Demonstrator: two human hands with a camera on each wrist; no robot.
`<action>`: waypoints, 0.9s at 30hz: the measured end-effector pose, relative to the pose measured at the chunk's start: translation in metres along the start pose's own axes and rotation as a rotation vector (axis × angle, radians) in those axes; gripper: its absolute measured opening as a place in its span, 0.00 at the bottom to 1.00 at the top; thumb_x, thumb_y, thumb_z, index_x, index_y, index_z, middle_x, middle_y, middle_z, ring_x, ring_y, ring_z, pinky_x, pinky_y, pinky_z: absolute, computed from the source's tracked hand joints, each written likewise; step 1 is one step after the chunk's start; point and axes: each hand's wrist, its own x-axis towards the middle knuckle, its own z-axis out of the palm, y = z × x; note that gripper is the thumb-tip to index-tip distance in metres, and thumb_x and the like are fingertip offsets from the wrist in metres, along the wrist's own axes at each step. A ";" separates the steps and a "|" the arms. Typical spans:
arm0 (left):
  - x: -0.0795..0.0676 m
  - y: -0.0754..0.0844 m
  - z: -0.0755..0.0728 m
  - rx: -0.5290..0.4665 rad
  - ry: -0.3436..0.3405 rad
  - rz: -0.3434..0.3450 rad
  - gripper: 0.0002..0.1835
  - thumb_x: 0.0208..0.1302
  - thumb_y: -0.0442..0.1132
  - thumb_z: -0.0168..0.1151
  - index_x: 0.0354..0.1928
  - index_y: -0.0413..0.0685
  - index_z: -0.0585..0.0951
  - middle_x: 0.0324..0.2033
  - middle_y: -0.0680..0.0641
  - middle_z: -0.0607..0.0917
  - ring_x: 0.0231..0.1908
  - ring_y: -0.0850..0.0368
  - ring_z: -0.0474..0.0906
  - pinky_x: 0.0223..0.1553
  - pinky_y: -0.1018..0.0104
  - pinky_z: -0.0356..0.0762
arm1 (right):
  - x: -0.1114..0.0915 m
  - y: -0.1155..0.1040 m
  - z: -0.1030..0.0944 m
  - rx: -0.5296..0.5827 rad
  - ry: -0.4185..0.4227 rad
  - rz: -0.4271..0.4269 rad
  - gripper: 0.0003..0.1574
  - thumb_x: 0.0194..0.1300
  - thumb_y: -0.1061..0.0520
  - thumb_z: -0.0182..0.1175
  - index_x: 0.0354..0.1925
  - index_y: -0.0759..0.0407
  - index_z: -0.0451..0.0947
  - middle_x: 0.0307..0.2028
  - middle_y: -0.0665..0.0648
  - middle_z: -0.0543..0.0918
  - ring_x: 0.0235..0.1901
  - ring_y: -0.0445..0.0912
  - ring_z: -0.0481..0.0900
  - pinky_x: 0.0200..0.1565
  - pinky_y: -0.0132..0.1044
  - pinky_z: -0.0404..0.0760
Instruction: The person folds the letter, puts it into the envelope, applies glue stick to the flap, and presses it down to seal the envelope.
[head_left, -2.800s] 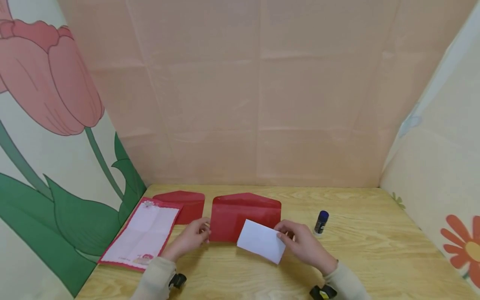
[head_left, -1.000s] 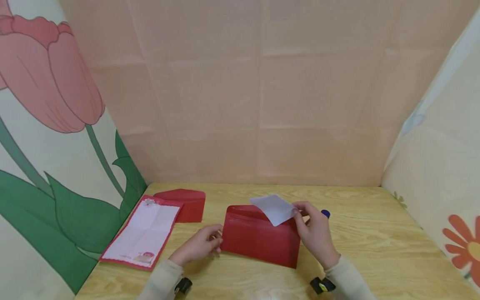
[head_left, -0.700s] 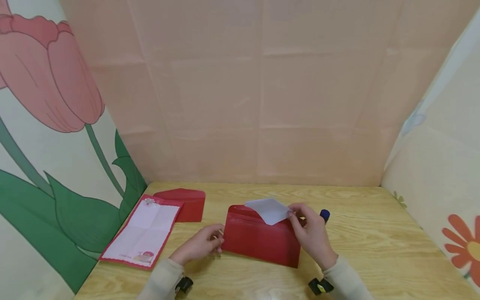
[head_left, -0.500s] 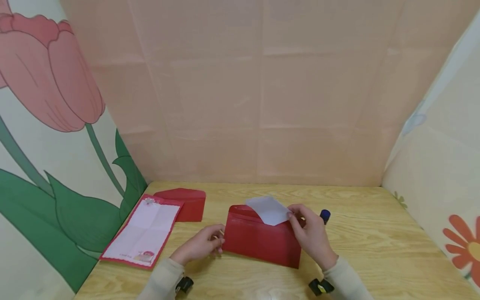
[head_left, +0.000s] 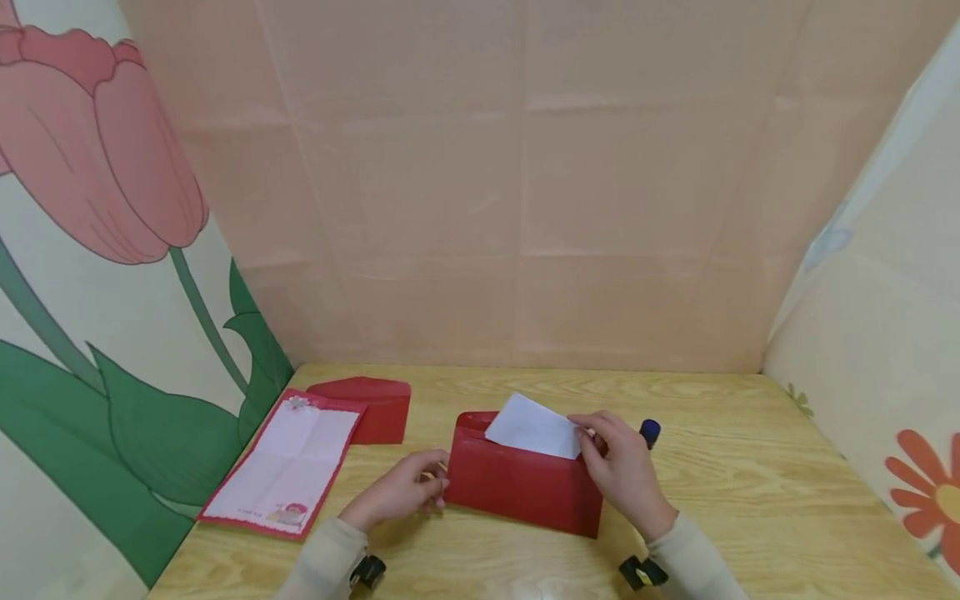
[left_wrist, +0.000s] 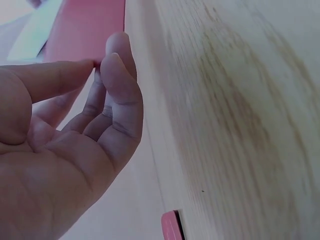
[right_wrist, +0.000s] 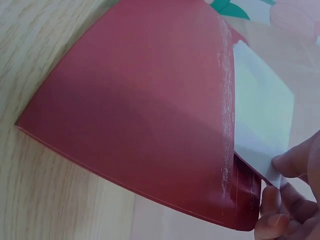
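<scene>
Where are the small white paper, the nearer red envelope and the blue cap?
Small white paper [head_left: 534, 427], head view: middle of visible face.
Nearer red envelope [head_left: 522, 489], head view: broad face.
Blue cap [head_left: 649, 432], head view: its side.

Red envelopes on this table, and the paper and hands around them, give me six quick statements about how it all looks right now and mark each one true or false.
1. The left hand pinches an edge of the nearer red envelope. True.
2. The right hand pinches the white paper. True.
3. The white paper is completely hidden inside the nearer red envelope. False: much of it shows at the opening.
4. The bordered sheet partly overlaps the farther red envelope. True.
5. The nearer red envelope is sealed shut. False: its top is open.
6. The blue cap is left of the bordered sheet. False: it is on the right, beyond the right hand.
</scene>
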 end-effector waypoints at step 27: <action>-0.002 0.000 -0.001 0.047 -0.033 0.006 0.02 0.74 0.33 0.55 0.41 0.44 0.77 0.36 0.45 0.80 0.32 0.50 0.83 0.25 0.63 0.78 | 0.002 0.000 -0.001 -0.097 -0.085 -0.008 0.13 0.60 0.67 0.69 0.43 0.54 0.87 0.32 0.46 0.81 0.26 0.37 0.69 0.27 0.30 0.74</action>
